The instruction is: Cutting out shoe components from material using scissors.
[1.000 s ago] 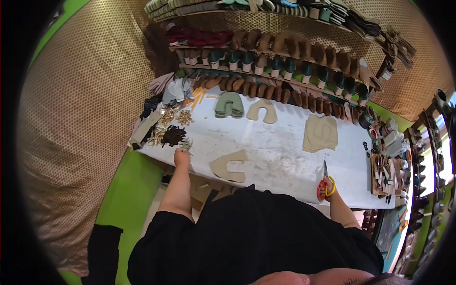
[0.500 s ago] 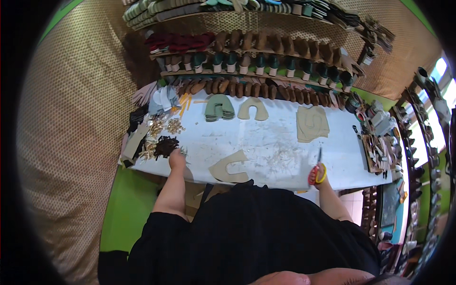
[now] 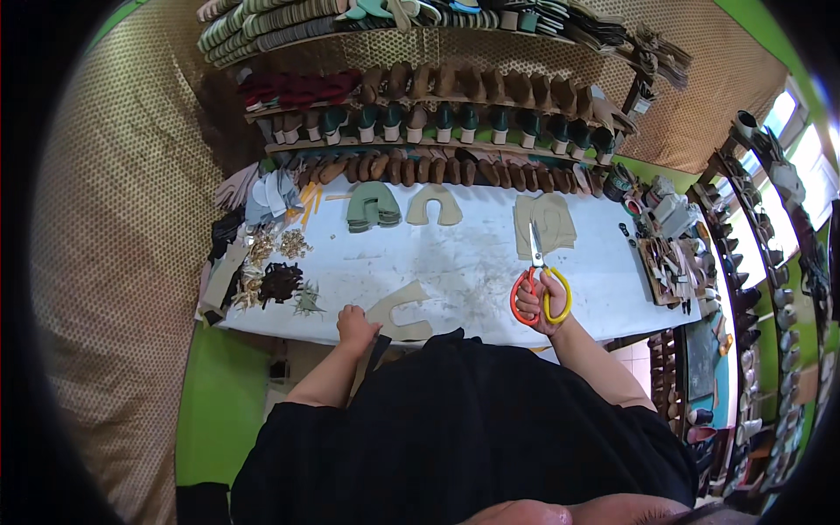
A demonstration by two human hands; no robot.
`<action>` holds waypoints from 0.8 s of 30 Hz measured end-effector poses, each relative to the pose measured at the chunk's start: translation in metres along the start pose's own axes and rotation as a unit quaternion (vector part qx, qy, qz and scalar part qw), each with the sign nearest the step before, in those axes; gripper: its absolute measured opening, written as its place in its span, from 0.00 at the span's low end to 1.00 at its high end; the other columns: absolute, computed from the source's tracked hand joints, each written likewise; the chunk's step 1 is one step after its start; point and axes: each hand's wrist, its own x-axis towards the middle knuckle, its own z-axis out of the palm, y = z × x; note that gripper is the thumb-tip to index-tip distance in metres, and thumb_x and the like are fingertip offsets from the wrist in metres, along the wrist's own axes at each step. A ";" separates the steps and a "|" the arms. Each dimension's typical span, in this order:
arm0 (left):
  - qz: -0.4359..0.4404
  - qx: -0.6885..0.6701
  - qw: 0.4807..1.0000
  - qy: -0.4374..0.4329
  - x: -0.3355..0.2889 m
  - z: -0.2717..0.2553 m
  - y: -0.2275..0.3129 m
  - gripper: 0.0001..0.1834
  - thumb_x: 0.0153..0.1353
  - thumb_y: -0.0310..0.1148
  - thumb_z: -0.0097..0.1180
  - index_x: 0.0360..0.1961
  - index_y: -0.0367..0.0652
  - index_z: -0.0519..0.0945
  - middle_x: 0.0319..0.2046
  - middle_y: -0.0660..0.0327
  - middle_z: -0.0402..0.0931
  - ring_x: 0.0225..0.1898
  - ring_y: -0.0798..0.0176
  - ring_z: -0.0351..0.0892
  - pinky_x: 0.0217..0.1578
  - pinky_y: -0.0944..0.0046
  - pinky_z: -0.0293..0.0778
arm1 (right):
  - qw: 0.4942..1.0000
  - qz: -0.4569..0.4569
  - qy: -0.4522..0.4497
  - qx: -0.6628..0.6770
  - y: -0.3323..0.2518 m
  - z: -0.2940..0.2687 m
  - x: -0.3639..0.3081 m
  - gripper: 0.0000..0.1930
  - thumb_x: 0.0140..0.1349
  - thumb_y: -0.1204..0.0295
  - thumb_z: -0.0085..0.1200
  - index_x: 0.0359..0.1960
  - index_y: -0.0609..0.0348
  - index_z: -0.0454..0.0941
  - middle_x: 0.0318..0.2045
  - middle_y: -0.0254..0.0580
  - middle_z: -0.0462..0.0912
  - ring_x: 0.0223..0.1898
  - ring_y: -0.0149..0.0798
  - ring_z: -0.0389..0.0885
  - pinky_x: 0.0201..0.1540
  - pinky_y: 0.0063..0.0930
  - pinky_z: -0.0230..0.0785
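My right hand [image 3: 544, 306] is closed round a pair of scissors [image 3: 537, 254] with one red and one yellow handle loop. The blades point away from me, their tips over a stack of beige pattern pieces [image 3: 560, 223]. At the near edge of the table, my left hand [image 3: 354, 328] is beside the left end of a beige U-shaped piece [image 3: 401, 317], thumb apart from the fingers and nothing visible in it. Whether it touches the piece is hard to tell. Thin greenish scraps [image 3: 308, 300] lie beyond that hand, beside a dark brown pile [image 3: 281, 283].
Green U-shaped pieces [image 3: 374, 206] and a beige one [image 3: 435, 204] lie toward the back of the white-covered table [image 3: 472, 254]. Small gold parts [image 3: 293, 245] are heaped at left. Tools and boxes [image 3: 669, 267] crowd the right end. Shelves of shoe parts [image 3: 455, 122] stand behind.
My left hand has come from the dark pile to the near U-shaped piece, and scraps show where it was. My right hand has swung the scissors left. The whole view has shifted slightly.
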 end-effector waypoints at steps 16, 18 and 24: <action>-0.104 -0.175 0.976 0.078 0.015 0.033 -0.005 0.18 0.45 0.30 0.61 0.40 0.37 0.79 0.30 0.50 0.79 0.34 0.45 0.80 0.37 0.51 0.77 | 0.996 0.025 -0.064 -0.048 -0.007 0.037 -0.006 0.08 0.51 0.77 0.53 0.30 0.54 0.66 0.19 0.34 0.67 0.19 0.31 0.69 0.22 0.25 0.66; -0.127 -0.195 0.963 0.134 0.017 0.047 -0.027 0.17 0.46 0.28 0.59 0.40 0.36 0.77 0.28 0.52 0.79 0.31 0.48 0.81 0.35 0.53 0.77 | 0.998 0.007 -0.041 -0.053 -0.003 0.035 -0.004 0.09 0.52 0.77 0.53 0.32 0.54 0.67 0.20 0.35 0.68 0.21 0.33 0.71 0.22 0.26 0.66; -0.285 -0.650 0.702 -0.062 0.028 0.038 -0.024 0.15 0.53 0.23 0.57 0.44 0.38 0.75 0.30 0.61 0.77 0.32 0.63 0.79 0.33 0.64 0.77 | 0.998 0.008 -0.040 -0.051 -0.002 0.027 -0.004 0.09 0.51 0.77 0.54 0.34 0.55 0.70 0.21 0.36 0.69 0.23 0.34 0.72 0.25 0.26 0.67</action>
